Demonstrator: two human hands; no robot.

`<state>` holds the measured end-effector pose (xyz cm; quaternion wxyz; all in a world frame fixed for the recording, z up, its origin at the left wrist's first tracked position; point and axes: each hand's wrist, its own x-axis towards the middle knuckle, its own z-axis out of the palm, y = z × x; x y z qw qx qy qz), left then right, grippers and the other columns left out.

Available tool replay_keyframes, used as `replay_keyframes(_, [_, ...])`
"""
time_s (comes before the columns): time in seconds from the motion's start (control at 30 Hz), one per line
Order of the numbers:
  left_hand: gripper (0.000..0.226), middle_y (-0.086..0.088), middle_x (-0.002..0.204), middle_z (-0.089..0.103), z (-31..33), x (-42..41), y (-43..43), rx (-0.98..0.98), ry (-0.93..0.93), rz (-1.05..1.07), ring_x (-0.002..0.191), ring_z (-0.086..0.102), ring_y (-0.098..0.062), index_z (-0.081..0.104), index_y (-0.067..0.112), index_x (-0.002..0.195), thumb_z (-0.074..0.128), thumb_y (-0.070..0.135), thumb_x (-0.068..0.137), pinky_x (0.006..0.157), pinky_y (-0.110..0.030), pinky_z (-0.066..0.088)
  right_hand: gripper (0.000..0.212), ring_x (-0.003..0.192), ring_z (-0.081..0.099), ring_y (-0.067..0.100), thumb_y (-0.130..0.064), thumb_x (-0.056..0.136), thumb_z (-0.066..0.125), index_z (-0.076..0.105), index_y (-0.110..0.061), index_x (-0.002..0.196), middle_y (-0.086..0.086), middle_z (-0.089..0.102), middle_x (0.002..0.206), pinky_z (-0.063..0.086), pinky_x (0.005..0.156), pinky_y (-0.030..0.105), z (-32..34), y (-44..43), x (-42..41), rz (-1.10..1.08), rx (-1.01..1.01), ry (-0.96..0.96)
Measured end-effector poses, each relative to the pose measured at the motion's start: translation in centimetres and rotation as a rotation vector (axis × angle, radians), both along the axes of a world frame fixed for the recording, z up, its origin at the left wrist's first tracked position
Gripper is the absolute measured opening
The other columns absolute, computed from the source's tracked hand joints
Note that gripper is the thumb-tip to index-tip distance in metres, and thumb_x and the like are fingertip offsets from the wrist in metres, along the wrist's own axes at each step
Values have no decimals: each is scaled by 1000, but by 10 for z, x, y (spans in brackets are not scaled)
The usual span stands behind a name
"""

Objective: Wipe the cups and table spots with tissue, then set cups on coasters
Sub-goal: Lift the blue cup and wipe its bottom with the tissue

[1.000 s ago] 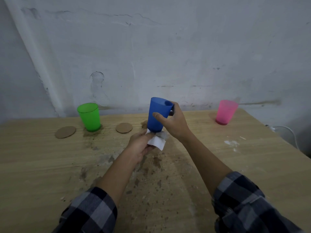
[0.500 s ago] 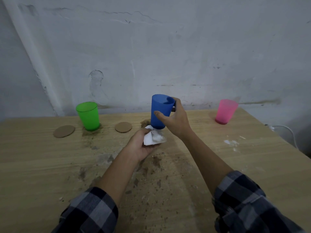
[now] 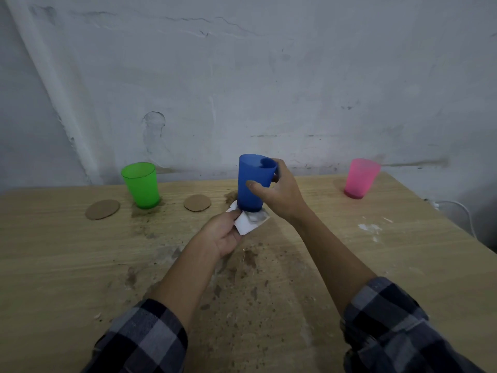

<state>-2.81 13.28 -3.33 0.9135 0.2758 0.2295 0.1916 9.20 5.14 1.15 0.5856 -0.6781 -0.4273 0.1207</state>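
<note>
While the right hand grips the blue cup near the table's far edge, the left hand pinches tissue under its base. Risk: the soiled tissue may smear dirt back; a loosened grip would drop the cup.

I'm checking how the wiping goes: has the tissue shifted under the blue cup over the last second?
Yes. The tissue in the left hand, bunched up half a second ago, is spread flatter again, still against the blue cup base, right of the nearer coaster.
</note>
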Motion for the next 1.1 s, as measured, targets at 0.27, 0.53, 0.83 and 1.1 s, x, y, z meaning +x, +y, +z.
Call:
replay_keyframes(0.27, [24,-17,122,64,-2,3,-11,220,175,9,110,63,-28,54,3,122,43,7,101,90,-41,51,66,101,61,14,-47,72,79,46,-22,124,-5,59,117,58,78,34,-6,3,-1,-160,-20,-8])
replay_keyframes(0.53, [33,-17,127,62,-6,7,-11,284,276,38,114,61,-29,50,0,132,44,5,100,90,-41,52,66,92,60,6,-47,73,79,47,-19,123,-4,60,115,55,69,23,-7,3,-3,-214,-17,16])
replay_keyframes(0.83, [27,-12,121,62,-5,2,-17,318,271,4,108,62,-28,53,5,126,43,10,101,82,-41,55,64,98,56,8,-39,74,81,45,-15,120,-5,55,115,45,59,4,-1,0,-1,-237,30,-68])
replay_keyframes(1.1, [20,-16,125,58,-3,-1,-9,105,272,112,112,60,-30,57,5,112,41,8,101,94,-44,50,65,99,55,6,-33,74,81,43,-18,124,-6,53,119,47,66,5,0,-6,-2,-159,55,-150])
